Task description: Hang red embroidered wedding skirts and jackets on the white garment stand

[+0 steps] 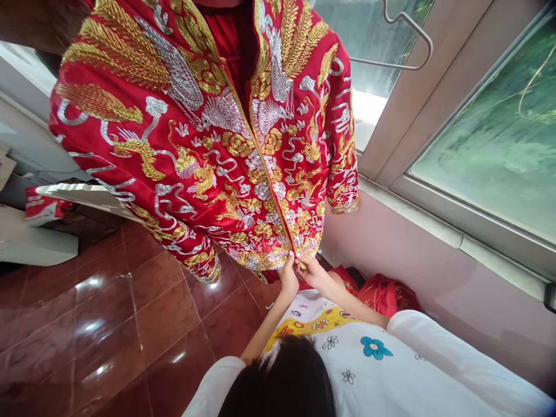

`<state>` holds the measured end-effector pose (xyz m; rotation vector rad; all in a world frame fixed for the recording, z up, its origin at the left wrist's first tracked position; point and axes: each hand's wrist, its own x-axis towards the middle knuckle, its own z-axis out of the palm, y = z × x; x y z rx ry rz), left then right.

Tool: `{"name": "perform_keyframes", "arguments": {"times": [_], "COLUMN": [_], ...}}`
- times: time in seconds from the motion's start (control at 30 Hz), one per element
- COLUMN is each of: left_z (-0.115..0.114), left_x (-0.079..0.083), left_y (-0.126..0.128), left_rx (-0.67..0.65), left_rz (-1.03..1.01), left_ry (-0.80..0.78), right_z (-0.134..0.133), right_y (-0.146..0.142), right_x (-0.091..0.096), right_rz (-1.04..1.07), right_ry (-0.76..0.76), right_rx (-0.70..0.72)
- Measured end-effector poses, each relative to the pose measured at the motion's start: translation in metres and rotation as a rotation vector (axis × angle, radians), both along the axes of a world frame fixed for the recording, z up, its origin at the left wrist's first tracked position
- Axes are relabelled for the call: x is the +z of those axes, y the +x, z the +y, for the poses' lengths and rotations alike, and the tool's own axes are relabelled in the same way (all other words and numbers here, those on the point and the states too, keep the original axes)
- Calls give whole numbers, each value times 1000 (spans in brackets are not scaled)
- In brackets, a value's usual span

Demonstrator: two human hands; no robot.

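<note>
A red jacket (269, 162) with gold and silver embroidery hangs upright, its collar parted at the top and its front edges meeting lower down. At the bottom of the front opening, my left hand (288, 274) pinches the hem from the left. Close beside it, my right hand (311, 270) grips the other front edge, fingers curled. The two hands nearly touch. Whatever small fastening lies between the fingertips is hidden. Both sleeves of the jacket hang free at its sides.
A metal hanger (408, 43) hangs by the window frame (438, 87) at upper right. Red embroidered cloth (386, 292) lies bunched against the pink wall (434, 255). Glossy red tiles (108, 318) cover the floor. A red and white package (41, 204) sits at far left.
</note>
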<state>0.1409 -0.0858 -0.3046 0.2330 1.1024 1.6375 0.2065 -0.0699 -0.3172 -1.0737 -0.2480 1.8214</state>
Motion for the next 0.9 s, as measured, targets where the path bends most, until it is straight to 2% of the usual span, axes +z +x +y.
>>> {"name": "perform_keyframes", "arguments": {"times": [0.17, 0.33, 0.67, 0.9], "left_z": [-1, 0, 0, 1], "left_x": [4, 3, -1, -7], "left_y": [-1, -1, -3, -3], "left_rx": [-2, 9, 31, 67], "left_rz": [15, 24, 1, 44], "left_ry": [13, 3, 4, 42], "right_z": [0, -1, 0, -4], "right_y": [-2, -3, -6, -12], "right_x": [5, 8, 4, 11], "right_rz": [73, 109, 80, 69], "right_ry": [-118, -152, -135, -46], "right_rx": [-43, -58, -62, -175]}}
